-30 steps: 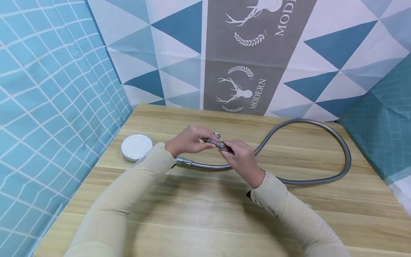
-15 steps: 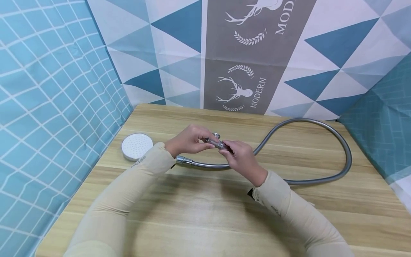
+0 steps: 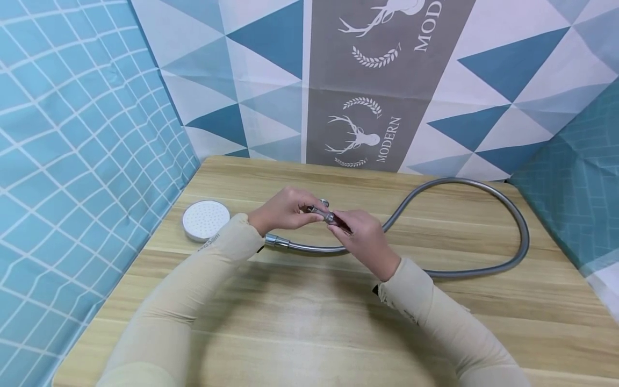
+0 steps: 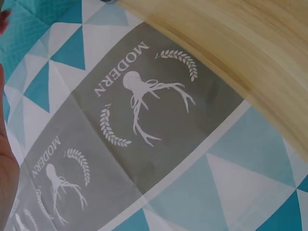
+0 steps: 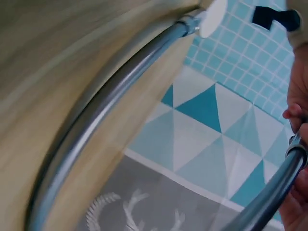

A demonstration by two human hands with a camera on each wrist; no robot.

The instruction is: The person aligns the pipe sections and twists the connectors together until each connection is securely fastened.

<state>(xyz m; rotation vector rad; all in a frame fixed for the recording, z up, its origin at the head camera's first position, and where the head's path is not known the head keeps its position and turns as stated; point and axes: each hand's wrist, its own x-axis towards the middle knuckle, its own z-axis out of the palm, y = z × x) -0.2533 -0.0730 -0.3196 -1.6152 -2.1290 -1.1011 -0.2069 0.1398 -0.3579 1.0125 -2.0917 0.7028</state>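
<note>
My left hand (image 3: 289,208) pinches a small chrome fitting (image 3: 318,212) between thumb and fingers; its round end pokes out above the fingertips. Meeting it end to end is the metal end of a grey shower hose (image 3: 521,226), which my right hand (image 3: 364,236) grips. In the right wrist view the hose's collar (image 5: 296,150) sits between the two hands at the right edge. Part of the left hand (image 4: 6,178) shows at the left border of its own wrist view, the fitting out of frame there. Fingers hide much of the joint.
A round white-faced shower head (image 3: 206,220) lies at left on the wooden table (image 3: 300,333), joined to the hose by a chrome connector (image 3: 277,241). The hose loops across the right side. Patterned sheets (image 3: 271,97) stand behind and at both sides.
Both hands stay in nearly the same place above the table. The right fingers and the held hose end have shifted slightly at the joint; the shower head has not moved.
</note>
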